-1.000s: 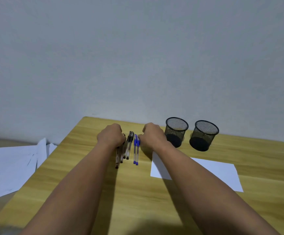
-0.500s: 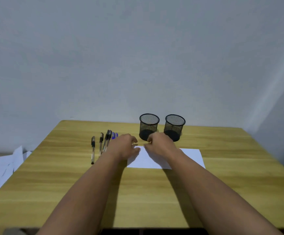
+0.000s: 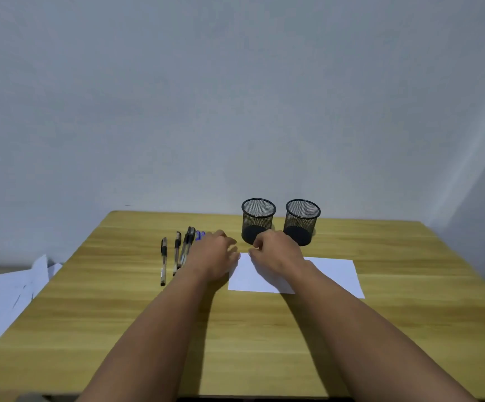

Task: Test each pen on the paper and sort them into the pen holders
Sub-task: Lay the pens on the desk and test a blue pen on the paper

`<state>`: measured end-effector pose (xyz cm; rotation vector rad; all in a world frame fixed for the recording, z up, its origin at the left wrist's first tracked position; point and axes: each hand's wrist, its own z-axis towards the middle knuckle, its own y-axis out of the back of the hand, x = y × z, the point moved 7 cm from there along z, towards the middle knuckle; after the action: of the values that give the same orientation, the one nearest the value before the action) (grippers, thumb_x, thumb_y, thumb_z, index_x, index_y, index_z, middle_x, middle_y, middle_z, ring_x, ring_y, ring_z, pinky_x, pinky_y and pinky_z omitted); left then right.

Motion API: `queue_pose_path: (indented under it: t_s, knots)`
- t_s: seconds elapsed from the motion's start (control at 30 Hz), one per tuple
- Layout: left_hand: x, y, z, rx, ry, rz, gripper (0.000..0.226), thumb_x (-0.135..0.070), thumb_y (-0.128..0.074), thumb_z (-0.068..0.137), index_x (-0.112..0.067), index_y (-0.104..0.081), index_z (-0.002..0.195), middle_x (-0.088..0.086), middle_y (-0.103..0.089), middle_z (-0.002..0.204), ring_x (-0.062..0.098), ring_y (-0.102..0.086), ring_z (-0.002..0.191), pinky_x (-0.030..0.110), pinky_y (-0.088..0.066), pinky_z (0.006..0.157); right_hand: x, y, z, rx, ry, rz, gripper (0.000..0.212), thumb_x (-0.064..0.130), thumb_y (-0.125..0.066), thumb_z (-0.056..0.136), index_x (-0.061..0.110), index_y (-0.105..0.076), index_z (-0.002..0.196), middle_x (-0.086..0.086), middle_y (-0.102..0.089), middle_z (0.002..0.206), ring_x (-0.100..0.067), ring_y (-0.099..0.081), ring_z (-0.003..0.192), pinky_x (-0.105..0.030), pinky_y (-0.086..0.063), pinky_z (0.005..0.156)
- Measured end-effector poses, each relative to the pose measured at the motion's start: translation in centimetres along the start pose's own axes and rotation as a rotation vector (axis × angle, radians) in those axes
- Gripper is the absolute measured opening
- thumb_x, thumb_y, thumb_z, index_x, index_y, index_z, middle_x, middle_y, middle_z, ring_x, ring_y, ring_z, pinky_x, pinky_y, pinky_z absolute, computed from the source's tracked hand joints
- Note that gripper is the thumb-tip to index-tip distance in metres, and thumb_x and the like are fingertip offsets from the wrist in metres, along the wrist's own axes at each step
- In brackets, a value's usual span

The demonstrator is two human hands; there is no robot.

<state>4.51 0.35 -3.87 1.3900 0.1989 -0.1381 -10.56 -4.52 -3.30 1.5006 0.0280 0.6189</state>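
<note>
We judge nothing sorted: both pen holders [image 3: 258, 220] look empty, the pens [image 3: 177, 253] lie on the counter [image 3: 264, 329] (paper [image 3: 331, 274] unmarked). Left hand [image 3: 213, 255] fingers relaxed; whether the right hand [image 3: 276, 250] curls round anything, we cannot tell.

Two bare forearms in view, no sleeves, no watch, no rings or bands seen. Left hand [image 3: 213, 255] and right hand [image 3: 276, 252] bare, ungloved. Fingernails too small to make out.

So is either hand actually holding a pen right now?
It cannot be told: both the left hand and right hand hover over the paper, curled fingers hidden.
</note>
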Motion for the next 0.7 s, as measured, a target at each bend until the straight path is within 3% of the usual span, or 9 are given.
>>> queue_pose_path:
  t_s: [0.13, 0.27, 0.33, 0.43, 0.6, 0.7]
  knots:
    - [4.5, 2.3, 0.5, -0.056, 0.103, 0.019, 0.035, -0.041, -0.054, 0.097, -0.028, -0.066, 0.128, -0.003, -0.06, 0.129, 0.023, -0.054, 0.119, 0.04, -0.051, 0.088, 3.4, -0.7, 2.5, 0.019, 0.019, 0.132, 0.017, 0.032, -0.067, 0.093, 0.022, -0.081, 0.098, -0.001, -0.079, 0.108, -0.027, -0.071, 0.106, -0.032, -0.053, 0.08]
    - [8.9, 3.0, 1.0, -0.044, 0.153, 0.095, 0.03, -0.035, -0.053, 0.098, -0.031, -0.067, 0.124, -0.003, -0.061, 0.127, 0.025, -0.053, 0.114, 0.041, -0.049, 0.087, 7.5, -2.8, 4.6, 0.115, 0.022, 0.191, 0.015, 0.031, -0.074, 0.092, 0.017, -0.08, 0.094, -0.005, -0.079, 0.107, -0.028, -0.073, 0.102, -0.034, -0.058, 0.084]
    - [10.2, 2.9, 1.1, -0.028, 0.144, 0.119, 0.032, -0.035, -0.052, 0.099, -0.034, -0.065, 0.128, -0.004, -0.06, 0.131, 0.025, -0.052, 0.117, 0.042, -0.048, 0.089, 9.1, -4.1, 5.3, 0.175, 0.013, 0.174, 0.02, 0.032, -0.075, 0.089, 0.012, -0.076, 0.09, -0.008, -0.076, 0.099, -0.033, -0.071, 0.095, -0.037, -0.059, 0.078]
    - [11.2, 2.4, 1.3, 0.006, 0.12, 0.136, 0.034, -0.036, -0.052, 0.1, -0.037, -0.061, 0.133, -0.006, -0.058, 0.136, 0.025, -0.049, 0.123, 0.044, -0.047, 0.095, 10.5, -5.7, 5.9, 0.24, -0.016, 0.098, 0.028, 0.036, -0.078, 0.086, 0.012, -0.063, 0.089, -0.004, -0.059, 0.081, -0.033, -0.062, 0.085, -0.032, -0.043, 0.06]
    - [11.9, 1.9, 1.6, 0.019, 0.105, 0.104, 0.032, -0.036, -0.054, 0.098, -0.037, -0.065, 0.128, -0.006, -0.058, 0.137, 0.025, -0.047, 0.126, 0.044, -0.045, 0.097, 10.7, -6.5, 6.3, 0.258, -0.094, 0.099, 0.027, 0.032, -0.074, 0.088, 0.014, -0.056, 0.097, -0.003, -0.056, 0.085, -0.032, -0.061, 0.089, -0.034, -0.043, 0.066]
    - [11.8, 1.5, 1.6, 0.03, 0.104, 0.094, 0.032, -0.037, -0.055, 0.098, -0.036, -0.065, 0.128, -0.006, -0.058, 0.137, 0.025, -0.047, 0.126, 0.045, -0.044, 0.098, 10.7, -6.6, 6.3, 0.274, -0.142, 0.153, 0.02, 0.029, -0.071, 0.088, 0.016, -0.055, 0.087, -0.009, -0.07, 0.097, -0.034, -0.071, 0.094, -0.034, -0.049, 0.068]
